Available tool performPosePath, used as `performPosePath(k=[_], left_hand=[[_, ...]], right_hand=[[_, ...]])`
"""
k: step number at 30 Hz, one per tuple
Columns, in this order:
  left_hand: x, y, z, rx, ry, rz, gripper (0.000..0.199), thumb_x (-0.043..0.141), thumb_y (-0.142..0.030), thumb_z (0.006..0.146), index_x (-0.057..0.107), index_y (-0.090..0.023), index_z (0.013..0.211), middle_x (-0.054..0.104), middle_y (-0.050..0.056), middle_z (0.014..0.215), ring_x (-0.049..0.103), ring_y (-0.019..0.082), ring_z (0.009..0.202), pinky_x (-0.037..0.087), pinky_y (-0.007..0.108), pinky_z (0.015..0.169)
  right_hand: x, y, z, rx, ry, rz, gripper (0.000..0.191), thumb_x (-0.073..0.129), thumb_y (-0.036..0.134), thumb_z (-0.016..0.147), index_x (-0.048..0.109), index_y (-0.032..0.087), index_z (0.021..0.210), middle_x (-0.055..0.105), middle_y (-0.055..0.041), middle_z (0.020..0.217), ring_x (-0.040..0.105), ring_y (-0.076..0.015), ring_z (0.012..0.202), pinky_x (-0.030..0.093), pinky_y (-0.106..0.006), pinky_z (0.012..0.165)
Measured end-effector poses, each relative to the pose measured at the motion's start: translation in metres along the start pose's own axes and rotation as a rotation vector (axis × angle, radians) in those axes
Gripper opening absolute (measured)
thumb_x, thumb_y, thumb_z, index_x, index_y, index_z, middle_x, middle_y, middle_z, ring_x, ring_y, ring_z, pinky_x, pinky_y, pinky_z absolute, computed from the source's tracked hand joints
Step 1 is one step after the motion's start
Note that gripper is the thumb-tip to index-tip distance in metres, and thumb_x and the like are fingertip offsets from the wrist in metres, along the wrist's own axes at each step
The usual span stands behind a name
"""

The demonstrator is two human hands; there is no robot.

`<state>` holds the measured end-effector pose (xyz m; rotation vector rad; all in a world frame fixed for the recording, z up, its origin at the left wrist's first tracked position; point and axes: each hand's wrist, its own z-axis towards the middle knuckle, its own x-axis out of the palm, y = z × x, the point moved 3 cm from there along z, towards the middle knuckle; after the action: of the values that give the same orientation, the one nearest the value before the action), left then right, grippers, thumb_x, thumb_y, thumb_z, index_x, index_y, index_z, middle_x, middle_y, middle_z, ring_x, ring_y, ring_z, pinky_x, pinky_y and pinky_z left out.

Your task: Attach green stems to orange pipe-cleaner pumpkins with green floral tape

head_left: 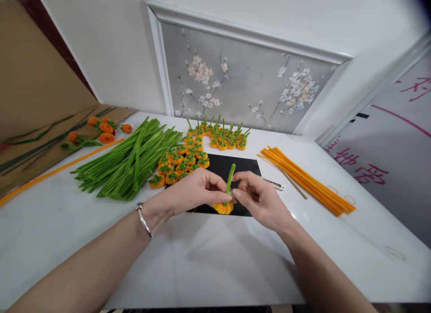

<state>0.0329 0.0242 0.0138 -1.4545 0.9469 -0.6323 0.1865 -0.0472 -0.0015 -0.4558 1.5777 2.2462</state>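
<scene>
The left hand [202, 188] is closed in a pinch at the base of a green stem [230, 178], just above the ribbed orange piece [223, 208] it stands on. The right hand [261, 200] is beside it, fingers curled and thumb close to the stem — whether they grip anything there, I cannot tell. The stem leans slightly to the right, and the orange piece is held between the hands, in front of the near part of a black board [235, 165] on the white worktop [202, 263].

Beyond the left hand is a cluster of green-topped orange pieces [175, 169], some overlapping the board's edge; farther out, beyond both hands, are more orange pieces with upright stems [222, 140]. A loose heap of fuzzy green sticks [131, 162] lies to the left of that cluster.

To the right of the right hand are a small metal tool [275, 184] — near the board's edge — and, farther right, a bundle of fuzzy orange sticks [308, 182]. A silver bracelet [144, 221] circles the left wrist.
</scene>
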Motion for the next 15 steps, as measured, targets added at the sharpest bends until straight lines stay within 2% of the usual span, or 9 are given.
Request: performPosePath(k=[2,3,6,8,11,13,15], left_hand=[[0.0022,0.0010,-0.0015,-0.009,0.068,-0.053,0.013,0.071,-0.028,0.075,0.072,-0.016,0.071,0.067,0.000,0.068,0.058,0.009,0.061,0.046,0.020,0.061],[0.0030,0.0020,-0.0021,-0.014,0.093,-0.059,0.014,0.072,-0.030,0.075,0.072,-0.016,0.072,0.068,0.000,0.069,0.059,0.009,0.062,0.046,0.021,0.061],[0.0036,0.0058,-0.0026,-0.039,0.122,-0.057,0.018,0.074,-0.033,0.072,0.074,-0.015,0.076,0.070,0.002,0.072,0.061,0.011,0.065,0.047,0.022,0.062],[0.0036,0.0071,-0.0023,-0.041,0.130,-0.098,0.022,0.076,-0.035,0.070,0.073,-0.015,0.078,0.070,0.003,0.075,0.061,0.012,0.068,0.048,0.023,0.064],[0.0055,0.0068,-0.0013,-0.039,0.139,-0.182,0.028,0.072,-0.040,0.074,0.071,-0.014,0.083,0.068,0.004,0.080,0.061,0.011,0.070,0.048,0.022,0.065],[0.0062,0.0061,0.0002,-0.031,0.065,-0.180,0.028,0.069,-0.041,0.078,0.066,-0.015,0.087,0.065,0.001,0.081,0.058,0.009,0.069,0.047,0.021,0.061],[0.0060,0.0049,0.0019,0.001,-0.047,-0.153,0.027,0.071,-0.039,0.076,0.061,-0.016,0.086,0.061,-0.002,0.077,0.056,0.008,0.066,0.046,0.019,0.058]], right_hand=[[0.0010,0.0001,0.0000,0.041,0.060,0.181,0.030,0.061,0.035,0.085,0.061,0.021,0.111,0.046,0.0056,0.060,0.048,-0.0095,0.051,0.039,-0.022,0.047],[0.0018,0.0006,0.0002,0.057,0.087,0.256,0.032,0.064,0.039,0.083,0.064,0.020,0.108,0.046,0.0054,0.060,0.050,-0.0096,0.051,0.041,-0.022,0.048],[0.0042,0.0032,0.0014,0.072,0.133,0.413,0.027,0.069,0.044,0.077,0.071,0.018,0.084,0.055,0.0021,0.065,0.055,-0.0104,0.053,0.048,-0.025,0.051],[0.0043,0.0044,0.0020,0.052,0.102,0.457,0.024,0.071,0.042,0.076,0.069,0.018,0.072,0.059,-0.0004,0.071,0.058,-0.0114,0.056,0.051,-0.027,0.055],[0.0032,0.0033,0.0024,0.016,0.012,0.399,0.021,0.070,0.037,0.078,0.067,0.019,0.069,0.059,-0.0010,0.072,0.059,-0.0125,0.059,0.053,-0.028,0.056],[0.0029,0.0023,0.0027,-0.018,-0.029,0.280,0.019,0.067,0.034,0.081,0.067,0.019,0.070,0.057,-0.0014,0.071,0.058,-0.0133,0.061,0.051,-0.028,0.056],[0.0028,0.0024,0.0031,-0.065,-0.068,0.135,0.018,0.063,0.031,0.083,0.068,0.019,0.071,0.055,-0.0008,0.066,0.054,-0.0132,0.060,0.047,-0.027,0.055]])
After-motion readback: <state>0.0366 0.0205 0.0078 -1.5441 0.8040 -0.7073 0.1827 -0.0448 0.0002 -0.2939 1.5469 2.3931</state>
